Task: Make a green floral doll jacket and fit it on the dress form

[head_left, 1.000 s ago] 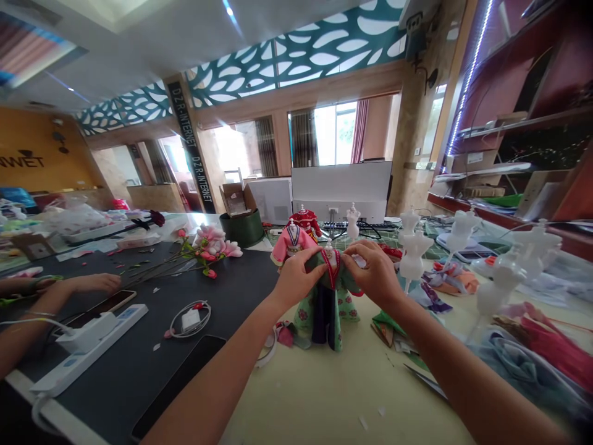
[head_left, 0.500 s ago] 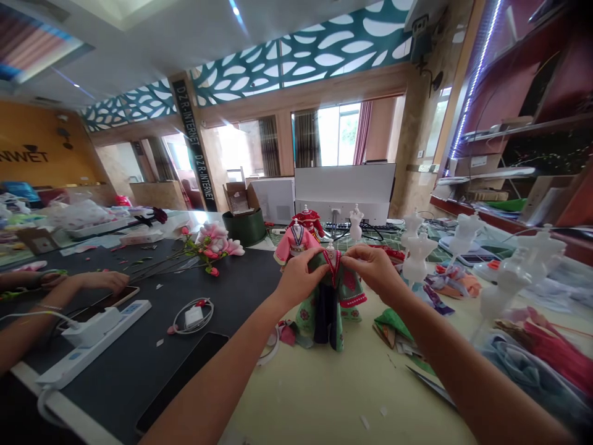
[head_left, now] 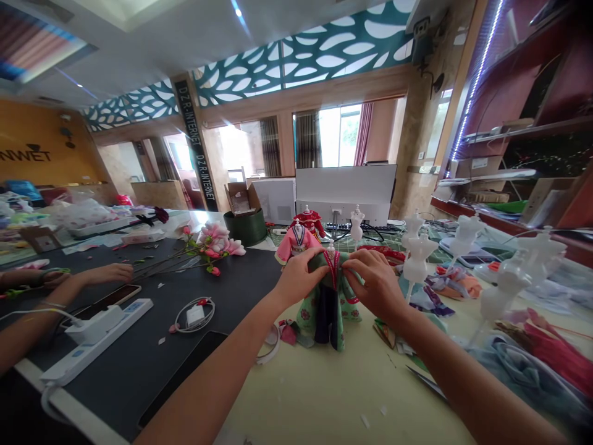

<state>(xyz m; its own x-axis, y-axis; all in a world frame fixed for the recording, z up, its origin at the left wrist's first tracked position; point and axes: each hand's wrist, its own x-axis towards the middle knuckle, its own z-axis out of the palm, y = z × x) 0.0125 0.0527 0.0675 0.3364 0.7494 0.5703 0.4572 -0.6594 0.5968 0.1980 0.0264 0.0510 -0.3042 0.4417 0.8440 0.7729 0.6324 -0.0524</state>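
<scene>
A small green doll robe with a red patterned collar and a dark front panel stands upright on a mini mannequin, whose pale neck shows above the collar. My left hand pinches the robe's shoulder at the collar's left side. On the opposite side, my right hand has its fingers closed on the fabric by the shoulder and covers part of the sleeve. Just behind are a pink doll robe and a red doll outfit, each on its own mannequin.
Bare white mannequins, fabric pieces and scissors lie to the right. A tape roll, a phone, a power strip and flowers are leftward. A co-worker's hand rests at far left.
My right hand has turned, its knuckles now raised and fingers pointing more downward, covering more of the robe's right sleeve. My left hand keeps its pinch. The co-worker's hand has shifted slightly.
</scene>
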